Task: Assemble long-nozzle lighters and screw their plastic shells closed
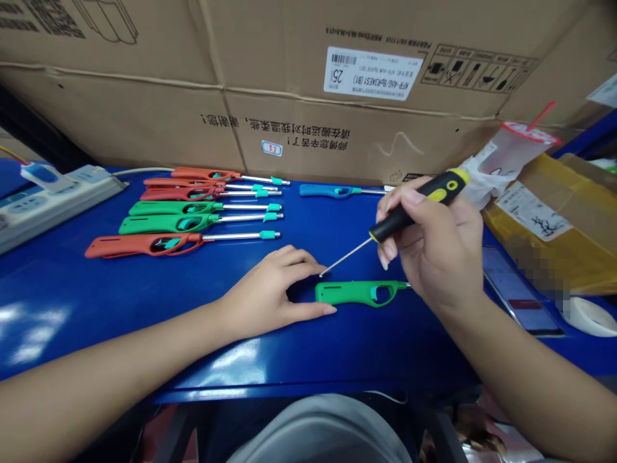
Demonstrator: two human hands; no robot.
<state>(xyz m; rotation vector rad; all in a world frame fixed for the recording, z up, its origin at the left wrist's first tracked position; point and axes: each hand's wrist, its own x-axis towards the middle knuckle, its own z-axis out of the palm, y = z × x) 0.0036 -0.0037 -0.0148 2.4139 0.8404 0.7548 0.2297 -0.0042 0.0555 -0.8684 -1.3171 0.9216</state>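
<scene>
A green long-necked lighter (357, 292) lies flat on the blue table (144, 302) in front of me. My left hand (274, 289) rests on the table at the lighter's left end, thumb and index finger apart on either side of that end, the thumb tip touching it. My right hand (434, 247) is closed round a black and yellow screwdriver (419, 206). Its thin shaft slants down to the left, and the tip hangs just above the lighter's left end. The lighter's right part is hidden under my right hand.
A row of several red and green lighters (187, 222) lies at the back left, with a blue lighter (337, 190) behind. A power strip (53, 199) sits at the far left. Cardboard boxes (289, 83) wall the back. A phone (518, 292), tape roll (595, 316) and yellow parcel (554, 231) lie on the right.
</scene>
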